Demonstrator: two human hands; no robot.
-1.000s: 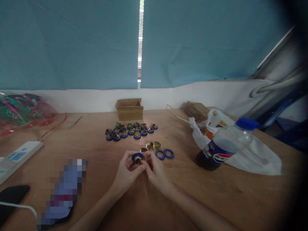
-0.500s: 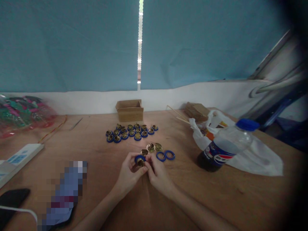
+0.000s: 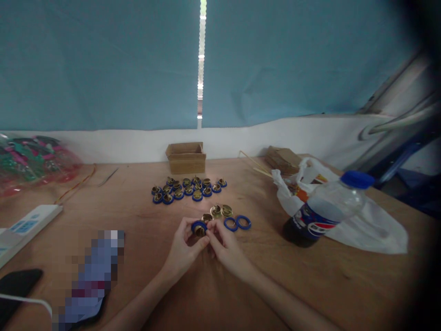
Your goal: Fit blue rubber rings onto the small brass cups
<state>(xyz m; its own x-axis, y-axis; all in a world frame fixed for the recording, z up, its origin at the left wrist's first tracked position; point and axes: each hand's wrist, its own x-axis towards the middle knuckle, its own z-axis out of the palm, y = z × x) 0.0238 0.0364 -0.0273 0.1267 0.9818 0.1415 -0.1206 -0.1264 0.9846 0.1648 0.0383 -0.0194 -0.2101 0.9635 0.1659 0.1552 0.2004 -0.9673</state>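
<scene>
My left hand (image 3: 182, 248) and my right hand (image 3: 225, 246) meet over the wooden table (image 3: 220, 285), fingers pinched together on one small piece: a blue ring with a gold metal part (image 3: 199, 228) set in it. Just beyond my fingers lie three loose gold metal parts (image 3: 217, 211) and two loose blue rings (image 3: 237, 223). Farther back, several finished blue-and-gold pieces (image 3: 188, 189) sit in rows.
A small cardboard box (image 3: 186, 157) stands at the back by the white wall edge. A cola bottle with a blue cap (image 3: 325, 209) lies tilted on a white plastic bag (image 3: 372, 225) at right. A white power strip (image 3: 25, 225), black phone (image 3: 17, 285) and colourful bag (image 3: 31, 158) sit left.
Both hands stay pinched on the same blue-and-gold piece, with only slight finger shifts. The view has moved a little; nothing on the table has moved.
</scene>
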